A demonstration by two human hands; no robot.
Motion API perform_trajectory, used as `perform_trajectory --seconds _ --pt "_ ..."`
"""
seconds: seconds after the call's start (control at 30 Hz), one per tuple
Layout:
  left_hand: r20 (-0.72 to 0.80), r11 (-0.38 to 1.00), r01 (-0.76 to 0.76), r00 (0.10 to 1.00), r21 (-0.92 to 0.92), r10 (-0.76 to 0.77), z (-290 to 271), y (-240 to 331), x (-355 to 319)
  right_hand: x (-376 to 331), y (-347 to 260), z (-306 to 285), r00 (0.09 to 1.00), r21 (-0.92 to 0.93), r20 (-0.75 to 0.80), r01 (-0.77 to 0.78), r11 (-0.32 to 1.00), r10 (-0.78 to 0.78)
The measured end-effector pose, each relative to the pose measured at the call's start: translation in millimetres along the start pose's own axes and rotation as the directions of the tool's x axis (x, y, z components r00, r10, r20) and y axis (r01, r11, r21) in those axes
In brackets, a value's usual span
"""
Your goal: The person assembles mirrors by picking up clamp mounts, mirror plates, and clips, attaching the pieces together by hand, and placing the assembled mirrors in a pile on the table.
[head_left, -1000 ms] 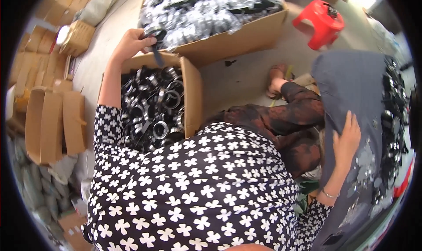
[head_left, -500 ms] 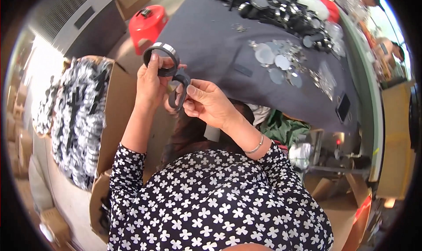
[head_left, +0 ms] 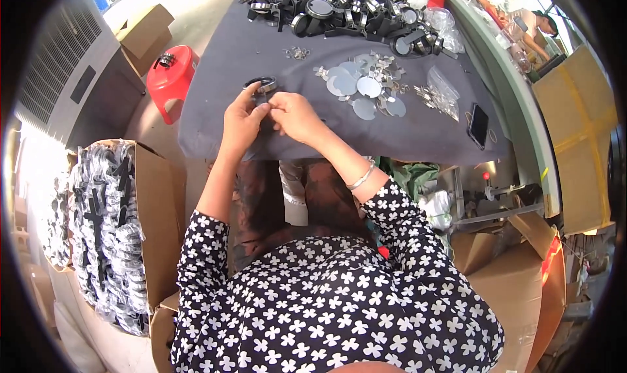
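A black ring with a silver band [head_left: 266, 83] is held up over the near left part of the grey cloth. My left hand [head_left: 241, 126] is closed on it, thumb and fingers pinching its near side. Pressed close beside it, my right hand [head_left: 297, 117] has its fingers drawn together at the ring's near end. The ring's black stem, seen a moment ago, is now mostly hidden behind the fingers, so what the right fingertips grip cannot be made out.
Grey cloth [head_left: 215, 105] covers the table. On it lie flat silver discs [head_left: 369, 87], small metal bits [head_left: 297, 52], a clear bag [head_left: 444, 92], a phone [head_left: 479, 125] and a pile of black-and-silver rings [head_left: 320, 9]. A red jug [head_left: 171, 79] and a box of wrapped parts [head_left: 153, 223] stand left.
Both hands have come closer together and now sit over the table cloth with the ring. The ring has tipped flatter. My view has shifted, showing more of the table.
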State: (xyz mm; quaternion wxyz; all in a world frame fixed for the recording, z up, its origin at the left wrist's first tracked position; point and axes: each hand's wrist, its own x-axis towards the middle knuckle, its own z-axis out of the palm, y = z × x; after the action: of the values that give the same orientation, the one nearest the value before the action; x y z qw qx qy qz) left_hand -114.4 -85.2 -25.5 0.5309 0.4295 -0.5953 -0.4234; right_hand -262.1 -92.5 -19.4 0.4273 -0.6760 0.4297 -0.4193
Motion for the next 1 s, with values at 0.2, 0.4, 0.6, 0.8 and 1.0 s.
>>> perform_trajectory --seconds 0.2,0.4,0.6,0.8,1.0 --pt "-0.069 0.999 0.052 0.996 -0.015 -0.053 3 4 -3 30 -2 -69 0.943 -0.881 -0.203 -0.057 0.470 -0.265" --pt "-0.054 0.994 0.070 0.996 -0.085 -0.075 8 2 2 54 33 -96 0.985 -0.942 -0.158 -0.128 0.310 -0.075" --pt "-0.120 0.991 0.114 0.985 -0.072 -0.123 0 2 -1 68 12 -103 0.999 -0.826 0.007 -0.013 0.564 0.033" --pt "-0.032 0.991 0.099 0.995 0.091 -0.096 -2 4 11 51 -41 -129 0.960 -0.417 0.008 -0.252 0.873 0.280" --pt "-0.026 0.991 0.090 0.995 -0.102 -0.093 -3 5 3 39 -47 -76 0.872 -0.536 -0.053 0.387 0.750 -0.487"
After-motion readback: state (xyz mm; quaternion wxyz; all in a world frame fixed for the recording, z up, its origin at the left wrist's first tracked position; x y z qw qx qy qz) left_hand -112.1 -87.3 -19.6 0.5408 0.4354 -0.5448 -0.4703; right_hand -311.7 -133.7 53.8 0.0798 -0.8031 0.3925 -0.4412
